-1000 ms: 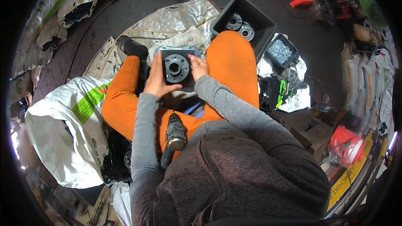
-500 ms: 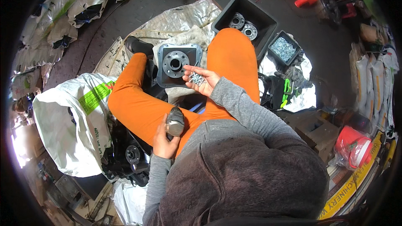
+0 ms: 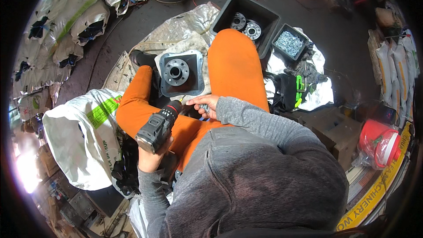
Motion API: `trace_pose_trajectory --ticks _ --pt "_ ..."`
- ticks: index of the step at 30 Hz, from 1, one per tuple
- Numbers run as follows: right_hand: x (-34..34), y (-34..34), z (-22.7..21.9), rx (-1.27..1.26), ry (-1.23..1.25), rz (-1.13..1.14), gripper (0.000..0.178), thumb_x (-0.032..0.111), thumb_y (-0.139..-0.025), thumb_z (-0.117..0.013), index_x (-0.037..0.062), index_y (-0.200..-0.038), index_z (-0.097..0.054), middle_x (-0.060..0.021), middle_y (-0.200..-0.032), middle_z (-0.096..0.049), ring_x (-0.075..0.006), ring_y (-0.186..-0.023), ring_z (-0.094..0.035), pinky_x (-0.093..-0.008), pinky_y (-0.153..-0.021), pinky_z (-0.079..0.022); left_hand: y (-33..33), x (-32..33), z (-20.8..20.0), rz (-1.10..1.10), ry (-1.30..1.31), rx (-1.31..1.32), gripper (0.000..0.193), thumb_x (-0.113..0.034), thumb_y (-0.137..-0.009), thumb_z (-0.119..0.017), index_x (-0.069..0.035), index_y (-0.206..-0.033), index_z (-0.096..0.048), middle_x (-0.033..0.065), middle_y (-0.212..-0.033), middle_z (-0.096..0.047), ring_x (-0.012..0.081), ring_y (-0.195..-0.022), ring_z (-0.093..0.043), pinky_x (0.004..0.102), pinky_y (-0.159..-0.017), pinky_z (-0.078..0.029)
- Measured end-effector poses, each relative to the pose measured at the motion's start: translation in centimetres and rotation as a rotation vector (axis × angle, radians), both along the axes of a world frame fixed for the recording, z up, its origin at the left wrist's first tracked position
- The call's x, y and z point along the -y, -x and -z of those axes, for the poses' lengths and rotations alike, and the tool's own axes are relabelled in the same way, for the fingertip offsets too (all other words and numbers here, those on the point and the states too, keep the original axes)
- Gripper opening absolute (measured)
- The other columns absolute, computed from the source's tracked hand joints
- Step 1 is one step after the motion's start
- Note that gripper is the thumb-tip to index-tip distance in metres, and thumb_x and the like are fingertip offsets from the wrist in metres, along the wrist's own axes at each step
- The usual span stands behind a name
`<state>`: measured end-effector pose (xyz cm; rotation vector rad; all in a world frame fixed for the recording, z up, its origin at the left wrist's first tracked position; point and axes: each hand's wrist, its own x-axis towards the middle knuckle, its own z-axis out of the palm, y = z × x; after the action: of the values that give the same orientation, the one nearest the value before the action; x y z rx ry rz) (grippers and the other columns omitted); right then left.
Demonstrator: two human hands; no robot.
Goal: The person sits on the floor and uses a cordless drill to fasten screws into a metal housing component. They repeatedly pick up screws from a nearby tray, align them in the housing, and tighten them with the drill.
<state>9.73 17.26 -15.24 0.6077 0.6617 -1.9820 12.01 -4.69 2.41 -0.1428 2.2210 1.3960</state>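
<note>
My left hand (image 3: 150,161) is wrapped round the grip of a cordless drill (image 3: 155,128), which lies over my left thigh with its bit pointing up and right. Close to the bit's tip are the fingertips of my right hand (image 3: 212,104), curled round several small silvery screws (image 3: 204,107). How the fingertips and bit meet is too small to tell. Just beyond both hands, between my legs, a round metal hub (image 3: 185,67) with bolt holes sits in a square grey flanged housing (image 3: 199,61).
Behind my right knee stands a dark bin (image 3: 273,17) with hubs inside. Beside it, a small box (image 3: 301,56) holds many screws. A black bag (image 3: 282,90) and a grey glove (image 3: 308,71) lie to the right. At left stands a white sack (image 3: 79,150).
My left hand has raised the drill and turned its bit toward my right hand. My right hand has drawn back from the hub, its open palm now closed round the screws.
</note>
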Motion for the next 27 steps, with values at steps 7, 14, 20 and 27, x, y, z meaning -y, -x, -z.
trace_pose_trajectory --ticks 7,14,20,27 --pt "-4.2 -1.3 -4.1 -0.14 0.191 -0.11 0.041 0.021 -0.097 -0.048 -0.0036 -0.129 -0.049 0.0011 -0.075 -0.05 -0.0059 -0.053 -0.041 -0.0198 -0.044 -0.032 3.9 -1.8 4.7 0.179 0.06 -0.309 0.042 -0.02 -0.081 -0.075 -0.003 -0.116 -0.058 0.0051 -0.093 -0.064 0.013 -0.075 -0.058 0.0285 -0.064 -0.048" --pt "-6.4 -3.9 -5.1 -0.105 0.087 0.09 0.045 0.034 -0.1 -0.042 -0.0013 -0.126 -0.052 0.0029 -0.068 -0.05 -0.0074 -0.058 -0.048 -0.0213 -0.054 -0.043 10.9 -8.2 9.3 0.262 -0.024 0.195 0.04 -0.029 -0.08 -0.075 -0.003 -0.107 -0.059 0.0036 -0.074 -0.061 0.0101 -0.048 -0.051 0.0265 -0.038 -0.04" --pt "-7.6 -4.5 -4.7 -0.062 0.2 0.258 0.038 0.025 -0.1 -0.043 0.002 -0.129 -0.049 0.0028 -0.07 -0.05 -0.0091 -0.062 -0.049 -0.0223 -0.057 -0.044 11.6 -10.3 10.9 0.255 0.094 0.155 0.032 -0.027 -0.08 -0.073 -0.006 -0.101 -0.064 0.0003 -0.063 -0.057 0.009 -0.044 -0.049 0.0267 -0.039 -0.039" --pt "-5.8 -3.7 -3.8 -0.027 0.038 0.411 0.037 0.023 -0.097 -0.052 0.0041 -0.129 -0.051 0.0046 -0.079 -0.05 -0.0056 -0.065 -0.047 -0.0196 -0.053 -0.04 10.1 -7.2 8.6 0.266 -0.069 -0.149 0.038 -0.015 -0.08 -0.074 -0.001 -0.113 -0.059 0.0037 -0.087 -0.064 0.0101 -0.061 -0.055 0.027 -0.053 -0.045"
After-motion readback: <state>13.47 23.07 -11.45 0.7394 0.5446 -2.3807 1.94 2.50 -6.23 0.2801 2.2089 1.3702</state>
